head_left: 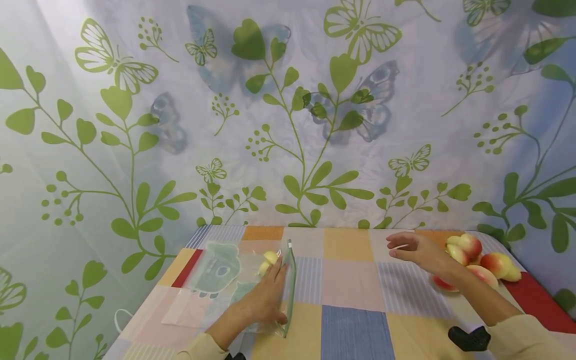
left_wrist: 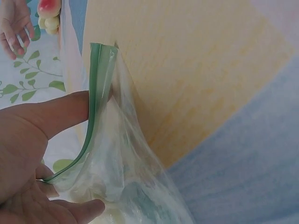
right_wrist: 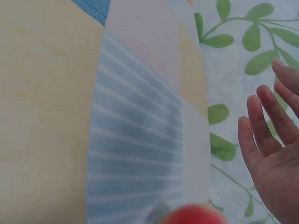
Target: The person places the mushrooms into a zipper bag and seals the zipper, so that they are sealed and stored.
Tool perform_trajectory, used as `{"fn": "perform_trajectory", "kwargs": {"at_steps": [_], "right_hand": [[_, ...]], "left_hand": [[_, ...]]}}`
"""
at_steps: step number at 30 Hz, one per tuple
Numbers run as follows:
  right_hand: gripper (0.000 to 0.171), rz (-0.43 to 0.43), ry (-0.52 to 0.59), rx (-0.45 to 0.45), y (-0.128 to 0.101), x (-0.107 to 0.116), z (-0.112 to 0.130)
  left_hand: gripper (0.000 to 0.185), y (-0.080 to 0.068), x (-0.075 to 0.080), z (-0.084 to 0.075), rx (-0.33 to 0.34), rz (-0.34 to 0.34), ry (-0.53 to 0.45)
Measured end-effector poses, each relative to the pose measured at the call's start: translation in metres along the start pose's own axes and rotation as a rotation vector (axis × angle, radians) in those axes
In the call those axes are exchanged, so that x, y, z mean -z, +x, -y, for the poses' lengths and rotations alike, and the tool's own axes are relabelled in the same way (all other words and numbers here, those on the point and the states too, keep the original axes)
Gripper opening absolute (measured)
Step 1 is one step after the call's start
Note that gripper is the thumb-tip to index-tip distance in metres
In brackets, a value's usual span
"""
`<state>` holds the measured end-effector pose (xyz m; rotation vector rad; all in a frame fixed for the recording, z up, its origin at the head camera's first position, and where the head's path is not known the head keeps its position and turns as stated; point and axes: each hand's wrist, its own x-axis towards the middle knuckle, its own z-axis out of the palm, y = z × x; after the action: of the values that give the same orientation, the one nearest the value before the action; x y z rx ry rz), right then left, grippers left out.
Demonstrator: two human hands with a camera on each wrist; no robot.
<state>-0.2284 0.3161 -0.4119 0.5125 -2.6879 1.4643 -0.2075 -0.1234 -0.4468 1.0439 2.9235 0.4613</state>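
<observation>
Clear plastic zip bag [head_left: 234, 285] with a green seal strip is lying flat on the patchwork tablecloth [head_left: 346, 285], and the left hand [head_left: 265, 297] is gripping its mouth, thumb and fingers curled round the film and holding the green rim propped open. One pale yellow-green fruit piece [head_left: 268, 261] is already sitting inside, just beyond the left fingertips. Right hand [head_left: 420, 251] is hovering empty, fingers straight and relaxed, with the pile of peaches [head_left: 477, 260] right behind its wrist; one peach [right_wrist: 194, 215] is showing blurred at the bottom edge of the right wrist view. Risks as I'm reading them: the film is thin and slack, so the mouth is likely collapsing if the left grip is easing off, and a peach would be hitting the rim instead of going in. Peaches are round and loosely stacked near the table edge, so a careless reach is likely knocking one off. The fruit inside could be rolling back out through the open mouth if the bag is tilting.
</observation>
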Motion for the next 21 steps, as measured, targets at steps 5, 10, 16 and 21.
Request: {"fn": "perform_trajectory", "kwargs": {"at_steps": [5,10,16,21], "right_hand": [[0.050,-0.028,-0.036,-0.022,-0.011,0.021,-0.002],[0.052,-0.081,-0.065,-0.054,-0.022,0.043,-0.006],[0.056,-0.118,-0.122,-0.126,-0.037,0.067,-0.015],[0.057,-0.179,-0.127,-0.146,-0.051,0.088,-0.026]], "left_hand": [[0.129,0.001,-0.001,0.002,-0.007,-0.003,0.006],[0.129,0.002,-0.001,0.004,-0.013,-0.012,0.020],[0.130,0.002,-0.001,0.003,-0.004,-0.007,0.004],[0.130,0.003,-0.001,0.002,-0.006,0.000,0.021]]}}
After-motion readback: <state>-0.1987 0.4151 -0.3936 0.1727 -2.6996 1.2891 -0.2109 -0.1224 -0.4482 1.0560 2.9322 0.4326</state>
